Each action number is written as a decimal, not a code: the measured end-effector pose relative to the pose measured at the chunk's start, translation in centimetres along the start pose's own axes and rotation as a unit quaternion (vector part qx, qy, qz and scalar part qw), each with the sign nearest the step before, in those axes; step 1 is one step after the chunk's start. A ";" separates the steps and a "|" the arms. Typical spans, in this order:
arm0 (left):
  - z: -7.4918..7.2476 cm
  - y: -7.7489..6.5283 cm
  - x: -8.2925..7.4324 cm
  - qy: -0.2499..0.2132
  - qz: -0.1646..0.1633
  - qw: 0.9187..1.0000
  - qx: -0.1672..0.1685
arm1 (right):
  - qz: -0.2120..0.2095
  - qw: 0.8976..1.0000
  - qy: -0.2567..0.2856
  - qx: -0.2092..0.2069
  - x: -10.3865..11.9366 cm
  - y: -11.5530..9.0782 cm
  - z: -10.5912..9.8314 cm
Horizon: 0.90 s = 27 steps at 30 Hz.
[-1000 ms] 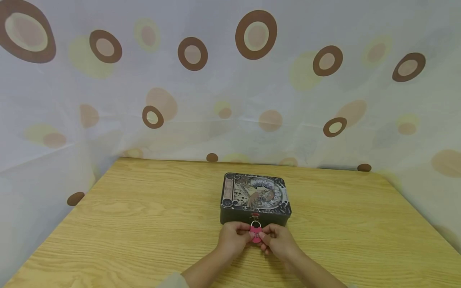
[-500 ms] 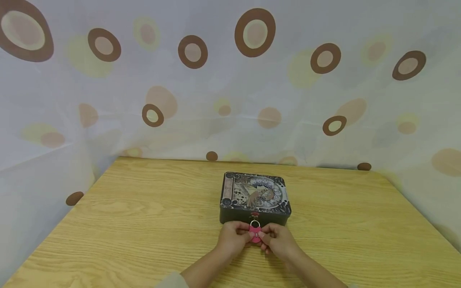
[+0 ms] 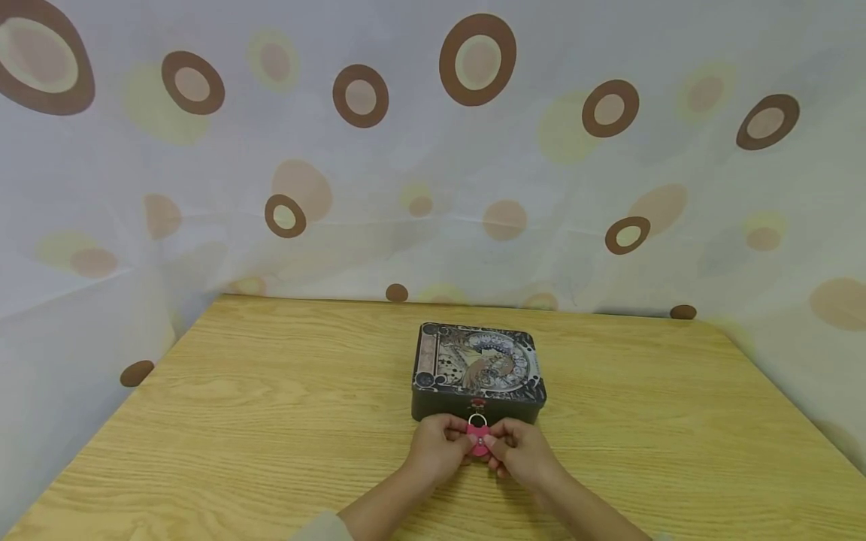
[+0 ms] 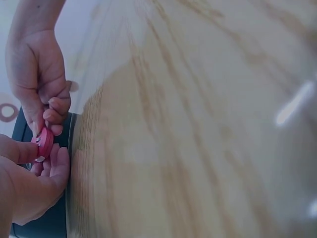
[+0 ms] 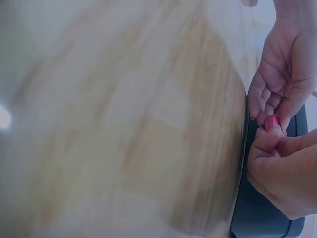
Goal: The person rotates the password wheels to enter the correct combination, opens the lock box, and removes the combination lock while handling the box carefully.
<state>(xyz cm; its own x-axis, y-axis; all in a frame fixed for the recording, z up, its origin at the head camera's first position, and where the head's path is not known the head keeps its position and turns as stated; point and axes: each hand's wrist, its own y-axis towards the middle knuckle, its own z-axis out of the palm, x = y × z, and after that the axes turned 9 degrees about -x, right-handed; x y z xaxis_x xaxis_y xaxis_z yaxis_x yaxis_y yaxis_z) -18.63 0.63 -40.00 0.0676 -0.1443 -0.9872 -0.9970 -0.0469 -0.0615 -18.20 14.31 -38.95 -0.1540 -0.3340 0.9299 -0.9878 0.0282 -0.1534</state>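
A small pink padlock (image 3: 477,431) with a silver shackle hangs at the red latch (image 3: 478,403) on the front of a dark tin box (image 3: 482,368), whose lid carries an ornate printed picture. My left hand (image 3: 436,449) pinches the padlock's left side between thumb and fingers. From the other side my right hand (image 3: 524,453) pinches it too, its thumb on the padlock's face near small dials. In the left wrist view the pink padlock body (image 4: 44,142) shows between both hands' fingertips. The right wrist view shows only a sliver of the padlock (image 5: 271,122), the rest hidden by fingers.
The box stands on a wood-grain table (image 3: 271,421), towards its back half. Behind and at both sides hangs a pale curtain (image 3: 406,165) with brown and yellow oval spots.
Both hands keep their hold on the padlock, with only slight finger movement. The box stays in place; the whole head view has shifted slightly.
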 end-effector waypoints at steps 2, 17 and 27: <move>-0.1 0.1 0.0 0.001 0.000 1.000 0.003 | 0.000 1.000 0.000 0.001 0.0 0.0 0.0; -0.5 0.2 0.2 -0.017 0.005 0.999 0.031 | 0.004 1.000 -0.006 -0.003 -0.2 0.2 0.0; -0.6 0.4 0.3 0.004 0.037 0.998 0.047 | 0.005 1.000 -0.007 -0.004 -0.3 0.3 0.0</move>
<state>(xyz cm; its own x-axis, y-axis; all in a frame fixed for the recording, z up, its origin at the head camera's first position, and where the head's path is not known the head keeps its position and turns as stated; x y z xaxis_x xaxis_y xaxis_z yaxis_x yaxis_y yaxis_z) -19.02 -0.05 -40.23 -0.0059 -0.1522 -0.9883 -0.9984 0.0572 -0.0028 -18.49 14.44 -39.33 -0.1631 -0.3463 0.9238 -0.9864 0.0385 -0.1597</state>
